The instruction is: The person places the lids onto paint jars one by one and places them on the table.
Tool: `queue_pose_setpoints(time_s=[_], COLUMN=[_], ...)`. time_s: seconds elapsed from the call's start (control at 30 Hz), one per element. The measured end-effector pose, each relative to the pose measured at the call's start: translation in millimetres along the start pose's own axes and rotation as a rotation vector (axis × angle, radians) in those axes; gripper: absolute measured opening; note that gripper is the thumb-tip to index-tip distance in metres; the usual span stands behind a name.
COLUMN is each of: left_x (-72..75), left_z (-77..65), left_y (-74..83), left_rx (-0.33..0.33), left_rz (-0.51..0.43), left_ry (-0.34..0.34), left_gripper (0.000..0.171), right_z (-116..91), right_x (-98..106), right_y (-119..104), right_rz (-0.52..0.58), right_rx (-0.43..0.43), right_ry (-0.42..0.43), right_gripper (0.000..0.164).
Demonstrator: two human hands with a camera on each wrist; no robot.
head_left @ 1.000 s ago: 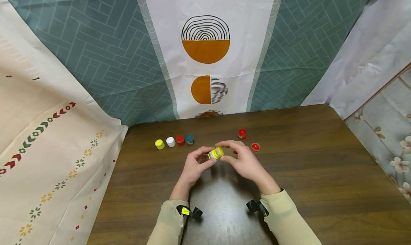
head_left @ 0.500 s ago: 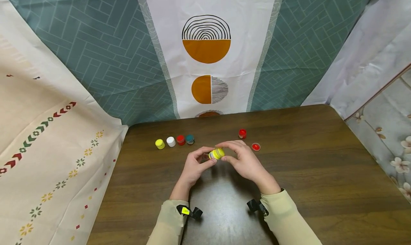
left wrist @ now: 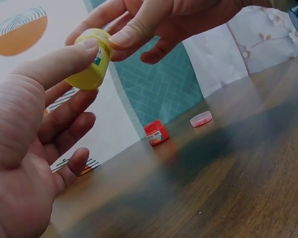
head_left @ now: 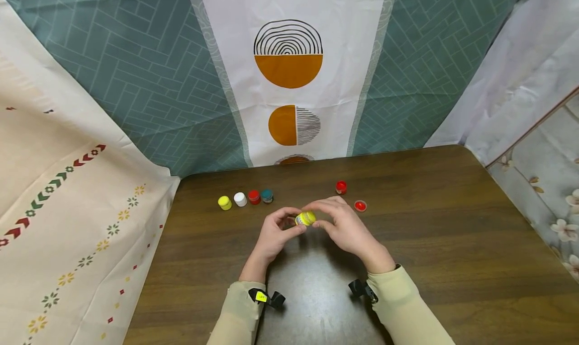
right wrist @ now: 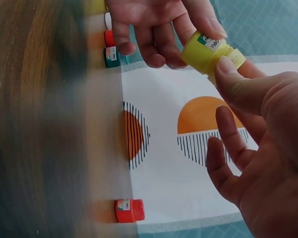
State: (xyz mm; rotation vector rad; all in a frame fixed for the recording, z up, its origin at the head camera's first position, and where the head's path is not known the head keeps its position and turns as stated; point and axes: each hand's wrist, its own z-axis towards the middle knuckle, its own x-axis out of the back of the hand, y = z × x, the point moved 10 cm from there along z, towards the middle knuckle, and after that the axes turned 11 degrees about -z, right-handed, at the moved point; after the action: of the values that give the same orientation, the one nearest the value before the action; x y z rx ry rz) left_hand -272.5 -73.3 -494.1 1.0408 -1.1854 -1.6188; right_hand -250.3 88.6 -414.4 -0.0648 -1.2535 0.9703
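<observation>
A small yellow paint jar (head_left: 305, 218) is held tilted above the table between both hands. My left hand (head_left: 277, 233) pinches the jar's body, thumb over its label in the left wrist view. At the other end, my right hand (head_left: 340, 227) pinches the yellow cap (right wrist: 234, 58) between thumb and forefinger; its remaining fingers are loosely bent. Just beyond the right hand stands a red jar (head_left: 341, 187) with its top uncovered. A red lid (head_left: 360, 206) lies on the table nearby, separate from that jar.
Toward the back left, a yellow jar (head_left: 224, 203), a white jar (head_left: 240, 199), a red jar (head_left: 254, 197) and a teal jar (head_left: 267, 196) stand in a row. The brown wooden table (head_left: 429, 244) meets a patterned cloth (head_left: 289, 94) along its far edge.
The yellow jar has turned and shifted very slightly between the fingers. Both hands stay almost in place, and the other jars have not moved.
</observation>
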Motion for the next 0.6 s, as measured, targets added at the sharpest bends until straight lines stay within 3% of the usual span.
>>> queue_pose_setpoints(time_s=[0.23,0.6], left_x=[-0.6,-4.5], left_z=[0.3,0.8], left_y=[-4.2,-4.2], left_rx=[0.013,0.011], left_rz=[0.021,0.037], left_ry=[-0.017,-0.048], left_gripper=[0.03,0.033], right_z=[-2,-4], right_x=[0,-9], right_y=[-1,15], right_rz=[-0.09,-0.176], right_rx=[0.033,-0.099], right_ry=[-0.03,-0.08], right_gripper=[0.042,0.03])
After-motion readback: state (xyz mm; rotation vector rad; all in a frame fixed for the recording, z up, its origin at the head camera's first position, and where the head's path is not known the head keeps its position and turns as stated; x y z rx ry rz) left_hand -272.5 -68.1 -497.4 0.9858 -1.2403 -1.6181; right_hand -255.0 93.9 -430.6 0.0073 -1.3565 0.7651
